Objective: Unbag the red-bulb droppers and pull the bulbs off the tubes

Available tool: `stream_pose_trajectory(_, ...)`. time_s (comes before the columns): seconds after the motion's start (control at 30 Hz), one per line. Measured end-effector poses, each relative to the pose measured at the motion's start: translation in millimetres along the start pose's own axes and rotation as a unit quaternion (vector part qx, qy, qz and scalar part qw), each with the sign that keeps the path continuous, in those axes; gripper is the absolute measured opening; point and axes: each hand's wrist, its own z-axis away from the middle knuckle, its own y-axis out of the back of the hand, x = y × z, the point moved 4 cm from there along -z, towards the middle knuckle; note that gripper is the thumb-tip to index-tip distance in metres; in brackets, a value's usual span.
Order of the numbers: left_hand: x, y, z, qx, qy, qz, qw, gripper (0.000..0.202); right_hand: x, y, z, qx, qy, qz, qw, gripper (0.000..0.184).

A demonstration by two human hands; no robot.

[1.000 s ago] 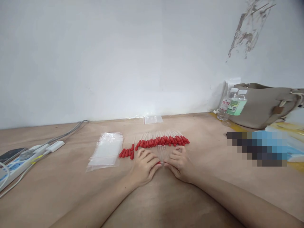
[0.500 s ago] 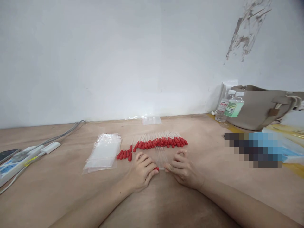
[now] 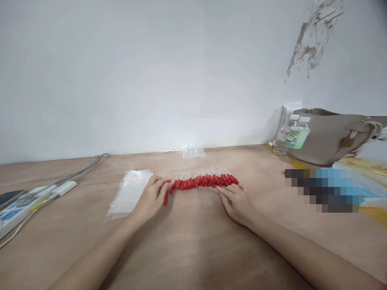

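My left hand (image 3: 155, 194) is over the loose red rubber bulbs at the row's left end, its fingers closed on one red bulb (image 3: 168, 181). Another bulb (image 3: 166, 198) shows just below the fingertips, and the hand hides the rest of that small group. My right hand (image 3: 234, 201) is near the row's right end, with thumb and index finger pinched on what looks like a thin clear tube, only faintly visible. Several clear tubes (image 3: 206, 201) lie side by side between the hands. Behind them lies a row of droppers (image 3: 199, 181), red bulbs toward me, clear stems pointing away.
A stack of clear zip bags (image 3: 128, 193) lies on the left, and another bag (image 3: 193, 153) by the wall. At far left are a power strip (image 3: 12, 215) and cables. Two bottles (image 3: 298, 137) and a grey handbag (image 3: 329, 137) stand at the back right.
My left hand has moved left and away from me, from the front ends of the clear tubes to the loose bulbs. The right hand has shifted slightly forward, off the tubes' near ends.
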Motion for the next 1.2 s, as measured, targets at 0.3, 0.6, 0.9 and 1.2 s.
stream_pose_trajectory(0.3, -73, 26.9, -16, -0.115, 0.201, -0.055, 0.971, 0.035, -7, -18, -4, -0.024, -0.015, 0.010, 1.000, 0.020)
stream_pose_trajectory(0.6, -74, 21.4, -9, -0.200, 0.237, -0.079, 0.948, 0.038, -21, -18, 1, -0.074, 0.009, -0.010, 0.997, 0.019)
stream_pose_trajectory(0.9, -46, -1.0, -27, -0.119, 0.162, -0.171, 0.965, 0.037, -24, -13, 0, -0.085, 0.020, -0.006, 0.996, 0.029)
stream_pose_trajectory(1.2, -37, -32.0, -47, -0.143, 0.209, -0.186, 0.949, 0.035, -18, -10, 0, -0.058, -0.006, -0.035, 0.998, 0.031)
